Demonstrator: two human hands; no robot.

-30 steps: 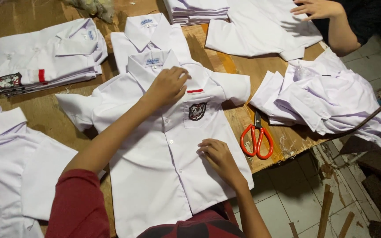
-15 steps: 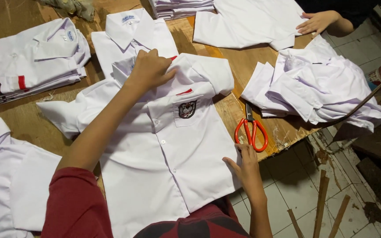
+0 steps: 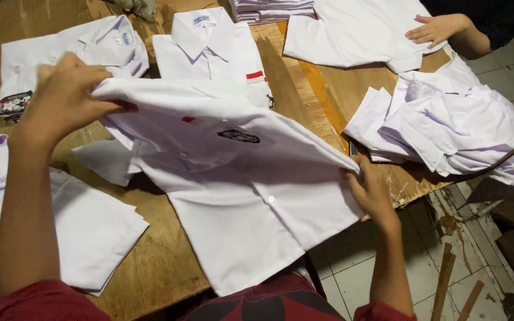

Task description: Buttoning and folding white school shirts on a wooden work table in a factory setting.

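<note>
Nearest, at six o'clock: red sleeves (image 3: pixel 43 300) and a dark red patterned garment along the bottom edge. Just above, a white short-sleeved shirt (image 3: pixel 251 196) with buttons, a small black chest badge and a little red strip, lying front-up on the wooden surface (image 3: pixel 162 261), hem hanging over the near edge.

At three o'clock of that shirt, right hand (image 3: pixel 371 191) clamped on its side edge, fingers (image 3: pixel 358 178) curled and pinching the cloth, lifting it into a ridge. At ten o'clock, left hand (image 3: pixel 63 98) raised, fingers pressed together, gripping the shoulder and collar part and pulling it up off the surface, so that the upper cloth runs taut as a fold between both hands.

At eight o'clock, a folded white shirt (image 3: pixel 72 226) flat on the surface, partly beneath the left forearm.

Farther out, at eleven o'clock, a folded shirt with a dark badge (image 3: pixel 60 59); at twelve o'clock, a neatly folded shirt showing its collar (image 3: pixel 209 44), just beside the lifted one. At two o'clock, a loose heap of white shirts (image 3: pixel 459 125) near the surface's right edge.

Farthest, at one o'clock, another person's hand (image 3: pixel 438 28) resting on a spread white shirt (image 3: pixel 352 32), beside a stack of folded shirts (image 3: pixel 272 9). Tiled floor (image 3: pixel 358 273) at four o'clock.
</note>
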